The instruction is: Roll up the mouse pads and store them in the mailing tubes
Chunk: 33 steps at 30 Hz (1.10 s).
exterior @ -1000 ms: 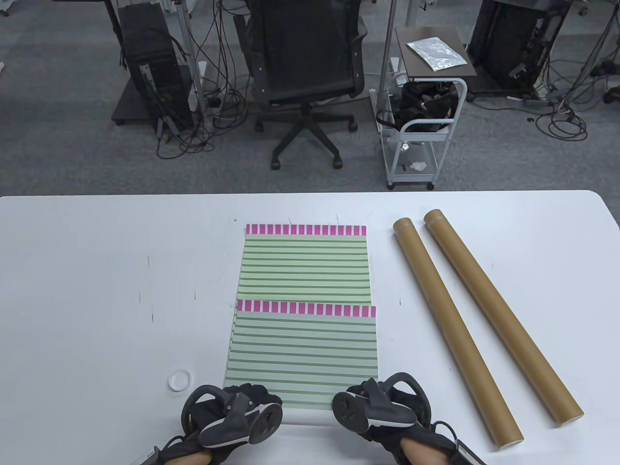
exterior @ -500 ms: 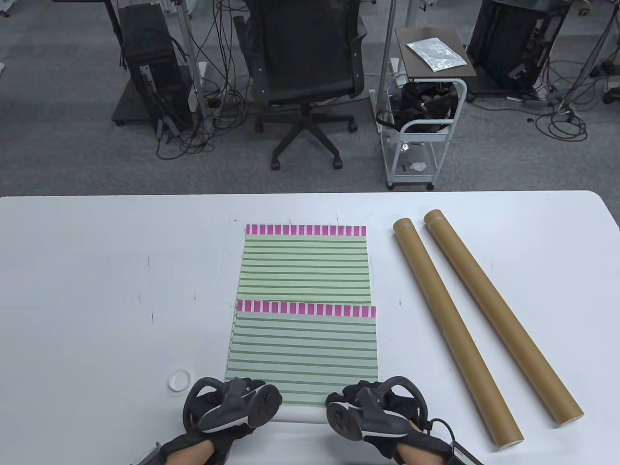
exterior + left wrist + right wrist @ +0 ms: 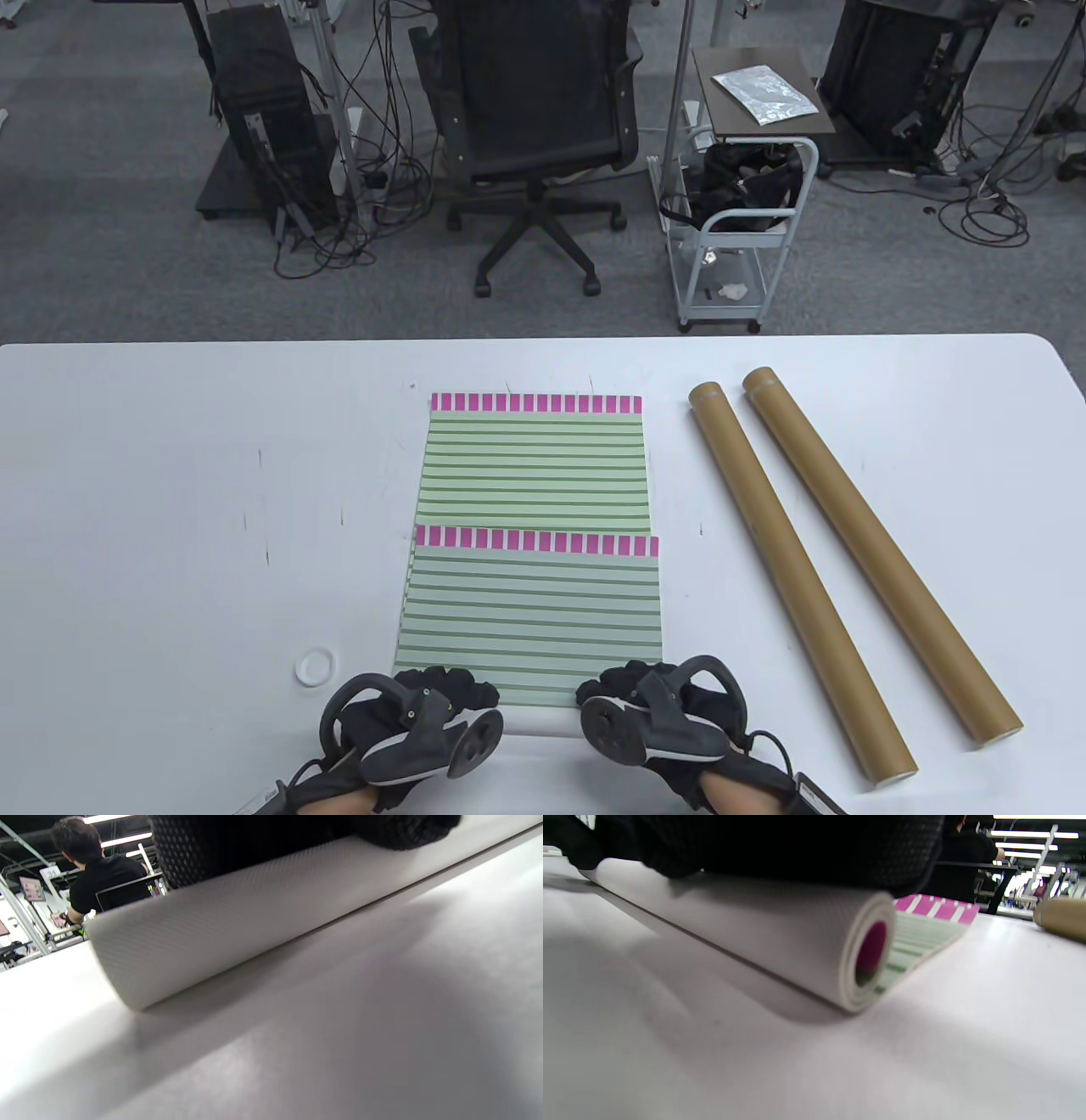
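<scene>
So the near mouse pad (image 3: 530,611) is being rolled from its edge closest to the person, and the rolled part (image 3: 539,722) is pinned between the two hands. The left hand (image 3: 407,722) is set on the roll's left end and the right hand (image 3: 657,709) on its right end, fingers curled over the top, so the roll is held at both ends. That spacing is probably chosen so the roll stays even across its width and doesn't go cone-shaped.

A second mouse pad (image 3: 534,458) is lying flat just beyond the near one, its near edge tucked under the near pad's pink band. Two mailing tubes (image 3: 797,577) are parked to the right of the near pad, apart from it, angled and side by side, likely kept within reach for the stuffing step. A small white cap (image 3: 313,667) is sitting just left of the pad's near corner.

From the table view, the roll itself is barely seen, mostly hidden by trackers. The right wrist view is where the good stuff is shown: the roll's open end (image 3: 869,955), a few tight layers with pink inside, and the flat striped part running away behind it. The left wrist view only gives the textured white underside of the roll (image 3: 237,916) under gloved fingers (image 3: 254,840), no end view.
</scene>
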{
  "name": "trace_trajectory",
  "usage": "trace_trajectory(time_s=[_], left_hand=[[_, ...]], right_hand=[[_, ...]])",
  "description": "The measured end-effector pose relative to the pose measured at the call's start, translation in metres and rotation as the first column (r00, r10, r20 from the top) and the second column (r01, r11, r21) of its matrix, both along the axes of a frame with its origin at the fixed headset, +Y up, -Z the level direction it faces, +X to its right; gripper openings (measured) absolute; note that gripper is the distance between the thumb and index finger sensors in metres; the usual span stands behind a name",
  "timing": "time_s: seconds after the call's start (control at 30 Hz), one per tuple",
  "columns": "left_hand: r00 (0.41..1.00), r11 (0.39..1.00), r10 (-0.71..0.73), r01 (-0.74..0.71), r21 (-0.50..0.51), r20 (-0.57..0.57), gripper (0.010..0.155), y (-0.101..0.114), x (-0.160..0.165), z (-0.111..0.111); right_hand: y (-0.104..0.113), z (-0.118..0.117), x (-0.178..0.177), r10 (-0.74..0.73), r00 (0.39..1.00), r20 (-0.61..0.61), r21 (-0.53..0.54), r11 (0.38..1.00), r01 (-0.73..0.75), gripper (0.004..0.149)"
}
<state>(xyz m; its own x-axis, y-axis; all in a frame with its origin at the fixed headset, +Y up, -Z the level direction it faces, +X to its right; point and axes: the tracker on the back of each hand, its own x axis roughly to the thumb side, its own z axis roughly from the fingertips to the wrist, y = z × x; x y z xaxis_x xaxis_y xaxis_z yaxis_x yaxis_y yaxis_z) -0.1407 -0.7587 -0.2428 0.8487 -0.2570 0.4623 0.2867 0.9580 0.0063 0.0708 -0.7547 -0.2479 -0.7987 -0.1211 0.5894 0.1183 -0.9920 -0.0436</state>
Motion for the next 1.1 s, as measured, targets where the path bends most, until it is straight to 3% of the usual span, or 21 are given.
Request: trace_trajectory(time_s=[0.13, 0.53, 0.77, 0.87, 1.0, 1.1], left_hand=[[1.0, 1.0, 0.007, -0.008, -0.018, -0.021, 0.05, -0.001, -0.001, -0.004], [0.999, 0.999, 0.011, -0.012, -0.032, -0.042, 0.049, 0.0, -0.002, -0.007], [1.0, 1.0, -0.007, 0.007, -0.023, -0.01, 0.049, 0.002, 0.0, -0.003], [1.0, 1.0, -0.007, 0.007, 0.0, 0.007, 0.053, 0.002, 0.001, 0.004], [0.999, 0.999, -0.04, 0.039, 0.029, 0.024, 0.045, 0.002, 0.005, 0.007], [0.995, 0.99, -0.088, 0.083, 0.118, 0.039, 0.044, 0.005, 0.008, 0.01]], right_hand=[[-0.006, 0.001, -0.004, 0.061, 0.998, 0.008, 0.006, 0.998, -0.061, 0.056], [-0.006, -0.001, -0.004, 0.074, 0.997, 0.031, 0.002, 0.997, -0.075, 0.053], [-0.004, -0.003, -0.004, 0.06, 0.998, 0.017, -0.052, 0.997, -0.059, 0.05], [-0.004, 0.0, -0.005, 0.078, 0.997, 0.008, -0.053, 0.996, -0.077, 0.05], [-0.005, -0.003, -0.006, 0.087, 0.996, 0.028, -0.057, 0.995, -0.085, 0.049], [-0.006, -0.003, -0.005, 0.088, 0.996, 0.031, -0.06, 0.994, -0.086, 0.049]])
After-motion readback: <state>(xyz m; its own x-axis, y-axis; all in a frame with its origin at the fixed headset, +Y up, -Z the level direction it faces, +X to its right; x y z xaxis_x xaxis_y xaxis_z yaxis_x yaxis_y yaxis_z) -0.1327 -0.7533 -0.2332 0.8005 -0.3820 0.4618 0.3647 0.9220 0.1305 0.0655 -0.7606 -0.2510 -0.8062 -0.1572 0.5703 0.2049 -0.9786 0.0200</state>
